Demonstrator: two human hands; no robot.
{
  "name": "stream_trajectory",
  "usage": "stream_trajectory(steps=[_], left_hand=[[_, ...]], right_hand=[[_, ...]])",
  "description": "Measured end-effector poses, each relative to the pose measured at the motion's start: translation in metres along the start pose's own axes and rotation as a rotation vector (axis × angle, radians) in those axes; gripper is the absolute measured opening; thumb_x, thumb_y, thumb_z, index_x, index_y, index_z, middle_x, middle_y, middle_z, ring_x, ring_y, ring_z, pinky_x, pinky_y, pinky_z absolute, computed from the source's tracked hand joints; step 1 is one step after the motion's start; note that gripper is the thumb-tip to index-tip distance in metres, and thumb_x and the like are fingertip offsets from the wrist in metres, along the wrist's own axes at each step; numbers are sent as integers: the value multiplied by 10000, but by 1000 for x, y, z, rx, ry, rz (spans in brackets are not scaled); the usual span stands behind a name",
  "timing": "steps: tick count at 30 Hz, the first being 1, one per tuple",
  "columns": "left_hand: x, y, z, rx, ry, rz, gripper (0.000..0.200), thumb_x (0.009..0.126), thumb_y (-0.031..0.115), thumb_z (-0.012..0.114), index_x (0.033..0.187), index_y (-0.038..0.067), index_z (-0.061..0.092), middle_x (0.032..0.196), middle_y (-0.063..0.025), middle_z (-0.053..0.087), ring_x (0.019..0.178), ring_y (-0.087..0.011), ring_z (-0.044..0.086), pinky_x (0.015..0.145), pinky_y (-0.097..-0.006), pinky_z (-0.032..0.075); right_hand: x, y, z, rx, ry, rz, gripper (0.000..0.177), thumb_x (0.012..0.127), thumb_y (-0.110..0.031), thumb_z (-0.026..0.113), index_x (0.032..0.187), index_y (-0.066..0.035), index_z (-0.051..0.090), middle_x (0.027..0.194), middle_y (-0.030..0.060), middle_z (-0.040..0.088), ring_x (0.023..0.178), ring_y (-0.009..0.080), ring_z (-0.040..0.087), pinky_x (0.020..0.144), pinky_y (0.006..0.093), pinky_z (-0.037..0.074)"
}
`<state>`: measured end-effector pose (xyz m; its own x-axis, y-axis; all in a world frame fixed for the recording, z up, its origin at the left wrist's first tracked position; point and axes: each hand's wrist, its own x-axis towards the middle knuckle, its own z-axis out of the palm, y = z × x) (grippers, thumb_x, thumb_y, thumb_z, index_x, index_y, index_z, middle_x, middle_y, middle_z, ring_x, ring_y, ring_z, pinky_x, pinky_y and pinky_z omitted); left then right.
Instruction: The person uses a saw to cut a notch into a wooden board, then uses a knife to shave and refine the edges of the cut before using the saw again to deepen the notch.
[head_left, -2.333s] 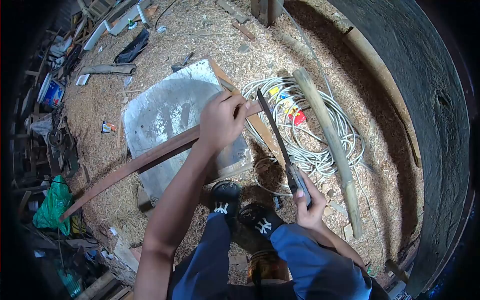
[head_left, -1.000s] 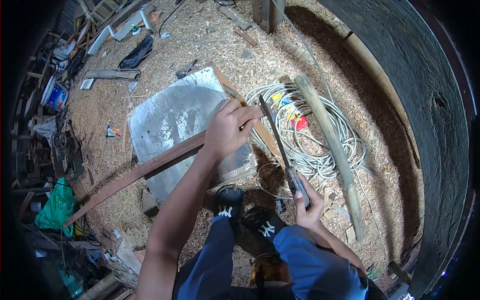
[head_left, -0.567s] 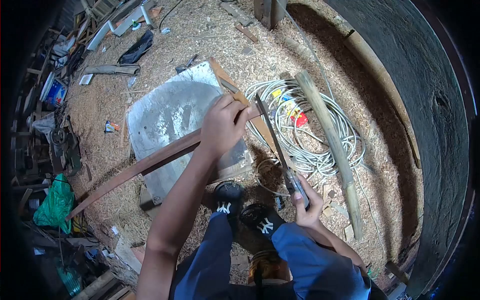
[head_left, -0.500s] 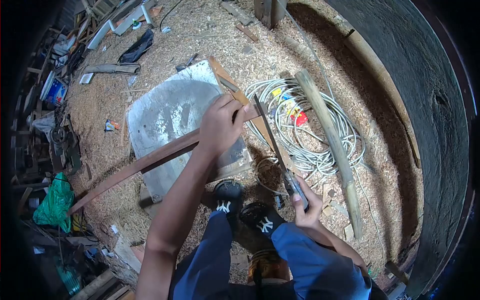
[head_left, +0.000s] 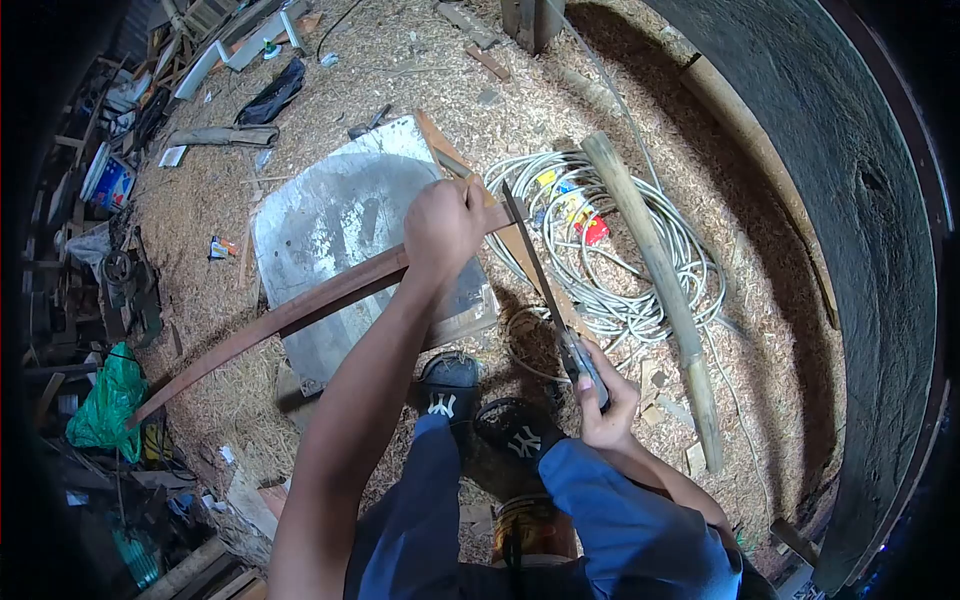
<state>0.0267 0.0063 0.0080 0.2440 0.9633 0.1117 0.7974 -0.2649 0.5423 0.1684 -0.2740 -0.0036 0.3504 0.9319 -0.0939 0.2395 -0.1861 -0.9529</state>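
Note:
My left hand (head_left: 445, 228) is closed round a long reddish-brown wooden strip (head_left: 300, 306) near its far right end, pressing it down over the worn white board (head_left: 345, 215). The strip slants down left, well past the board's edge. In my right hand (head_left: 610, 403) is the grip of a handsaw (head_left: 541, 272). Its thin dark blade points up and away, crossing the strip's end just right of my left hand. Whether the teeth have cut into the wood cannot be made out.
A coil of pale cable (head_left: 640, 300) lies right of the board, with a round wooden pole (head_left: 655, 270) across it. Wood shavings cover the floor. A green plastic bag (head_left: 108, 405) sits at left, and my shoes (head_left: 515, 430) are below the board.
The whole view has shifted slightly. My left hand still holds the strip, and the saw stays across its end with barely any visible movement.

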Motion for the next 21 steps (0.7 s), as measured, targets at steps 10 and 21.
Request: stream_trajectory(steps=[10, 21], left_hand=[[4, 5, 17, 131, 49, -27, 384, 1004, 339, 567, 863, 22, 732, 823, -237, 703, 791, -448, 686, 759, -533, 542], [3, 2, 18, 124, 54, 7, 308, 986, 277, 570, 964, 22, 742, 866, -213, 717, 824, -427, 692, 769, -512, 549]], right_hand=[[9, 7, 5, 66, 54, 56, 423, 982, -88, 563, 1373, 71, 574, 1177, 220, 710, 1081, 204, 664, 954, 325, 497], [7, 14, 1, 83, 46, 58, 419, 990, -94, 570, 1368, 87, 573, 1199, 222, 707, 1095, 207, 661, 966, 325, 492]])
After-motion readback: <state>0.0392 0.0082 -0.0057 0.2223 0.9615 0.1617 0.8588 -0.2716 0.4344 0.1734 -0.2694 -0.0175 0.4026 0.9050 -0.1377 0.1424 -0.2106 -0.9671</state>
